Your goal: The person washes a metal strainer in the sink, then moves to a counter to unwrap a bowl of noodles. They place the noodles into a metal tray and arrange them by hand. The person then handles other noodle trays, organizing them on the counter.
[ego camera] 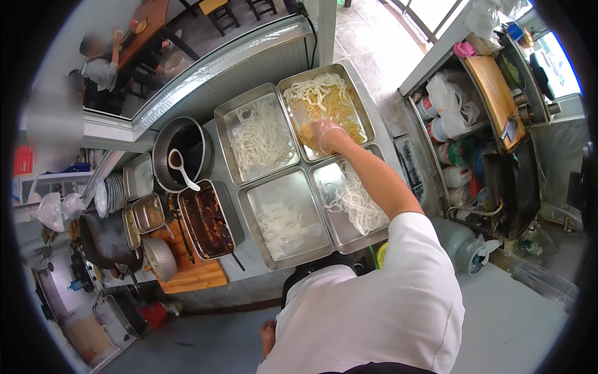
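Observation:
My right hand, in a clear plastic glove, reaches into the near left part of the top right steel tray. Its fingers are among yellow noodles; whether they grip any is hidden. Thick white noodles lie at that tray's far side. Beside it, another tray holds white noodles. Nearer me, one tray holds flat translucent noodles, and one holds white noodles partly under my forearm. My left hand hangs low at my side, its fingers curled; its inside is hidden.
Left of the trays stand a steel bowl of dark liquid with a white ladle, a tray of dark red sauce, a wooden board, stacked bowls and a wok. A gas cylinder stands right. A person sits beyond the window.

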`<state>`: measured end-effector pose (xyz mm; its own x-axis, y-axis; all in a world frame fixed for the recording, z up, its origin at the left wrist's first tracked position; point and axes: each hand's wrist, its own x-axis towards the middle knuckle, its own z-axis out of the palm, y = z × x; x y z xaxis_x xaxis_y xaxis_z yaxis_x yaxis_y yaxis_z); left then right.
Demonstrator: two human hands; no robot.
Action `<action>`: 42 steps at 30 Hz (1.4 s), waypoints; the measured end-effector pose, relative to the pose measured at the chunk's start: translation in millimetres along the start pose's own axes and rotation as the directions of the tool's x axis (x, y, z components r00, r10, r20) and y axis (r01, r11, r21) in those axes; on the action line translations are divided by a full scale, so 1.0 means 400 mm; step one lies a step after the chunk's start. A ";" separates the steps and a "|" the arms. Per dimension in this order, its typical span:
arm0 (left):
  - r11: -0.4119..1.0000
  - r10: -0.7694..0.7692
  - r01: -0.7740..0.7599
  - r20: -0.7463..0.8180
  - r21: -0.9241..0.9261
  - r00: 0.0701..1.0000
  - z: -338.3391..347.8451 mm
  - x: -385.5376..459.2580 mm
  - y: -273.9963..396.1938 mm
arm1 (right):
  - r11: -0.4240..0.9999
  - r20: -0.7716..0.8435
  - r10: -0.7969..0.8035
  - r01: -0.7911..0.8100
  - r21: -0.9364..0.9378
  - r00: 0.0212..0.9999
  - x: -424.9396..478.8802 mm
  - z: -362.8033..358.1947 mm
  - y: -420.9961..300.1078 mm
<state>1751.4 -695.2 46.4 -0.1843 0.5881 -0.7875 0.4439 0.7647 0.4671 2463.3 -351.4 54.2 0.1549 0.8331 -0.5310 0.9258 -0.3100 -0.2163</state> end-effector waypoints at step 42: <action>0.971 -0.231 0.232 0.011 -0.065 0.973 0.182 0.016 0.169 | 0.993 -0.169 -0.010 0.031 0.117 0.986 -0.029 -0.266 0.091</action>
<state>1844.0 -659.2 43.6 -0.2721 0.3922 -0.8787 0.3311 0.8956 0.2972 2532.0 -323.6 139.7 0.2014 0.9017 -0.3825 0.8833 -0.3360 -0.3270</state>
